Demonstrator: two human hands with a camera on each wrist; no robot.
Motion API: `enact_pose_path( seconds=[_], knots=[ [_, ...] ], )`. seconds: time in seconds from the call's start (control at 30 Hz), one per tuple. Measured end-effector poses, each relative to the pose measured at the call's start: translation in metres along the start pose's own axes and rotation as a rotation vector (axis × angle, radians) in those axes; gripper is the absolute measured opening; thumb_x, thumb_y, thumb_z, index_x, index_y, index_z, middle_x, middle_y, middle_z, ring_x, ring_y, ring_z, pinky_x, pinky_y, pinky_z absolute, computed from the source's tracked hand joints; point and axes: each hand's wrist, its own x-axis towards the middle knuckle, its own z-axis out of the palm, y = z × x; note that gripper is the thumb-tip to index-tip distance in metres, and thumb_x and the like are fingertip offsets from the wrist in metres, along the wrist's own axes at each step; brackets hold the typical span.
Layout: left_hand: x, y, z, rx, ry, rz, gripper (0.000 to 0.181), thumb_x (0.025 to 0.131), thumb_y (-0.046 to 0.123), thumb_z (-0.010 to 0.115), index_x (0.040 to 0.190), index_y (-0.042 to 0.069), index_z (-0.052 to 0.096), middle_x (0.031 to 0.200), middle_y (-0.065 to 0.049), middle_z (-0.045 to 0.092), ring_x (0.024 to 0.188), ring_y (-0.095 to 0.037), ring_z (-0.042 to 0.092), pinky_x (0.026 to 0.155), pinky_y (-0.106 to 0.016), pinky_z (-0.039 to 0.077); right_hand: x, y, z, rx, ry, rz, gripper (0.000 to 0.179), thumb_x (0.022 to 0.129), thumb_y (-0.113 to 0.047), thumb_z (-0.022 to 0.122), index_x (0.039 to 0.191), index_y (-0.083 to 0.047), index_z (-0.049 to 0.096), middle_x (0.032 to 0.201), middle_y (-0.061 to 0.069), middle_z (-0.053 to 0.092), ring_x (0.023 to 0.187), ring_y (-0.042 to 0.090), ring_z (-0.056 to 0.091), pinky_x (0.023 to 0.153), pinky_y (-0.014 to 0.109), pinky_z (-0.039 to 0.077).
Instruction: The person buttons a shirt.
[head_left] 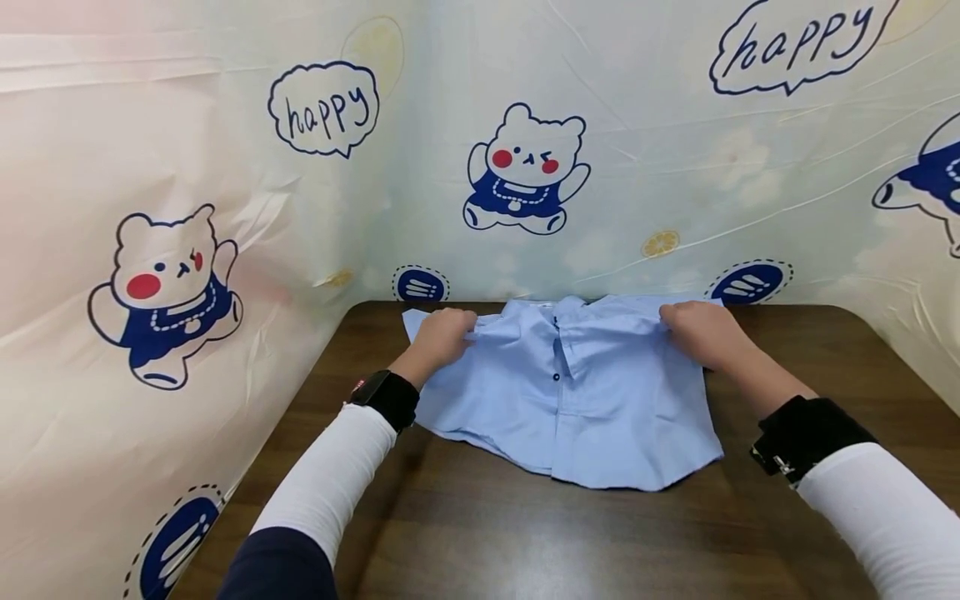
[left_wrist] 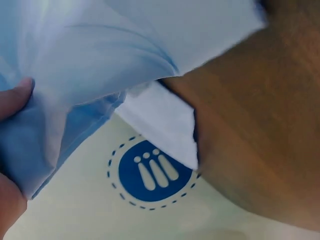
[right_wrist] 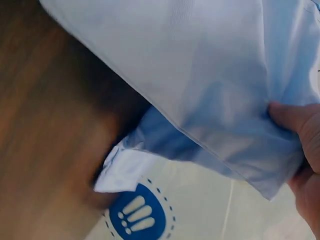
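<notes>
A light blue button-up shirt [head_left: 502, 392] lies front up across the far part of the table, its collar toward the back wall and its hem toward me. My left hand [head_left: 444, 333] grips the cloth near the shirt's upper left, and in the left wrist view the thumb [left_wrist: 20, 97] presses on the fabric. At the upper right, my right hand [head_left: 701, 329] pinches the cloth; the right wrist view shows its thumb [right_wrist: 290, 116] on top. Short sleeve ends [left_wrist: 170, 125] stick out beyond the hands. Dark buttons run down the middle.
The brown wooden table [head_left: 510, 542] has rounded far corners. Printed cloth [head_left: 637, 150] with bears and "happy" bubbles hangs close behind it and along the left side. A black band [head_left: 386, 398] circles each wrist.
</notes>
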Motion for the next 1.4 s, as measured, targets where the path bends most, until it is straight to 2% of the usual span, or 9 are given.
enact_pose_path(
  seconds=[0.13,0.33,0.47,0.63,0.87,1.0,1.1,1.2,1.4],
  knots=[
    [0.003,0.001,-0.010,0.045,0.237,0.054,0.019,0.082,-0.007,0.069,0.077,0.008,0.057,0.071,-0.006,0.060,0.064,-0.021,0.057,0.057,-0.035,0.048,0.004,0.003,-0.004,-0.096,0.250,-0.075,0.016,0.083,0.012,0.057,0.072,0.002,0.049,0.068,0.017,0.056,0.062,0.034,0.053,0.048,0.045,0.046],
    [0.002,0.004,-0.022,0.163,0.686,0.282,0.020,0.094,-0.009,0.051,0.077,0.003,0.053,0.065,-0.010,0.054,0.056,-0.024,0.054,0.048,-0.036,0.043,0.009,0.001,-0.012,-0.236,0.638,-0.254,0.027,0.094,0.011,0.040,0.068,0.005,0.040,0.063,0.020,0.044,0.051,0.035,0.040,0.038,0.041,0.032],
    [-0.017,0.010,-0.022,0.229,0.775,0.427,0.022,0.093,-0.010,0.043,0.075,0.000,0.050,0.063,-0.010,0.046,0.053,-0.025,0.049,0.045,-0.036,0.040,-0.002,-0.013,-0.014,-0.283,0.774,-0.368,0.029,0.095,0.011,0.039,0.066,0.004,0.037,0.060,0.017,0.036,0.047,0.032,0.035,0.035,0.036,0.025],
    [-0.059,0.023,-0.011,0.206,0.608,0.476,0.016,0.083,-0.012,0.052,0.074,0.002,0.053,0.062,-0.007,0.044,0.054,-0.024,0.050,0.046,-0.036,0.041,-0.037,-0.032,-0.008,-0.203,0.625,-0.464,0.027,0.097,0.012,0.034,0.071,0.005,0.041,0.065,0.016,0.037,0.052,0.030,0.036,0.038,0.035,0.030],
    [-0.102,0.033,-0.001,0.148,0.189,0.432,0.026,0.075,-0.012,0.066,0.069,0.010,0.054,0.063,-0.003,0.046,0.058,-0.020,0.052,0.047,-0.030,0.040,-0.084,-0.056,0.002,-0.034,0.224,-0.497,0.047,0.107,-0.008,0.014,0.085,-0.002,0.054,0.081,0.009,0.048,0.073,0.024,0.047,0.056,0.037,0.047],
    [-0.121,0.038,0.003,0.086,-0.054,0.412,0.032,0.068,-0.013,0.066,0.063,0.015,0.051,0.072,-0.001,0.053,0.066,-0.019,0.054,0.048,-0.026,0.038,-0.104,-0.065,0.008,0.081,-0.043,-0.436,0.001,0.091,-0.008,0.063,0.091,-0.009,0.063,0.102,0.012,0.055,0.089,0.028,0.054,0.066,0.043,0.051],
    [-0.131,0.041,0.006,0.013,-0.210,0.373,0.033,0.063,-0.010,0.068,0.061,0.018,0.050,0.096,-0.003,0.065,0.086,-0.023,0.062,0.053,-0.024,0.041,-0.116,-0.069,0.012,0.174,-0.192,-0.359,0.030,0.068,-0.016,0.084,0.092,-0.017,0.065,0.114,0.012,0.056,0.095,0.026,0.055,0.067,0.042,0.052],
    [-0.137,0.043,0.007,-0.019,-0.294,0.349,0.031,0.061,-0.002,0.072,0.059,0.020,0.049,0.111,-0.005,0.067,0.105,-0.024,0.062,0.060,-0.025,0.045,-0.124,-0.072,0.015,0.230,-0.228,-0.313,0.023,0.080,-0.035,0.079,0.091,-0.023,0.063,0.118,0.010,0.055,0.097,0.023,0.054,0.068,0.038,0.052],
    [-0.136,0.044,0.001,-0.087,-0.363,0.381,0.028,0.072,0.022,0.080,0.060,0.020,0.055,0.104,-0.005,0.069,0.109,-0.025,0.061,0.086,-0.029,0.051,-0.123,-0.075,0.013,0.284,-0.253,-0.253,0.028,0.089,-0.057,0.063,0.086,-0.029,0.059,0.115,0.004,0.056,0.096,0.017,0.052,0.069,0.035,0.051]
  ],
)
